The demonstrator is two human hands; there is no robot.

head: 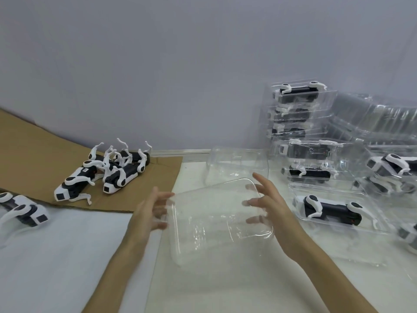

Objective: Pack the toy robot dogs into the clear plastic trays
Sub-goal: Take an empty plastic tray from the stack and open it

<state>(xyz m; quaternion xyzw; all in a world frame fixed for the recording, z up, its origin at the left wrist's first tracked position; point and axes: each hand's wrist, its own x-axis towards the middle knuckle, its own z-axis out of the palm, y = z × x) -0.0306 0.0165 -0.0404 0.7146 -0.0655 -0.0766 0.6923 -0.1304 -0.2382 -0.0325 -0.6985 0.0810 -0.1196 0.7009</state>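
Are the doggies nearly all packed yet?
Partway. Done: packed trays are stacked on the right. In hand: the left hand and right hand carry an empty tray. Still to pack: a pile of loose dogs on the cardboard, and another dog at far left.

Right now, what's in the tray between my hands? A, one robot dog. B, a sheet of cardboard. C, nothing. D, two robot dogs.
C: the tray between the left hand and the right hand is see-through and empty, while the loose dogs lie on the cardboard.
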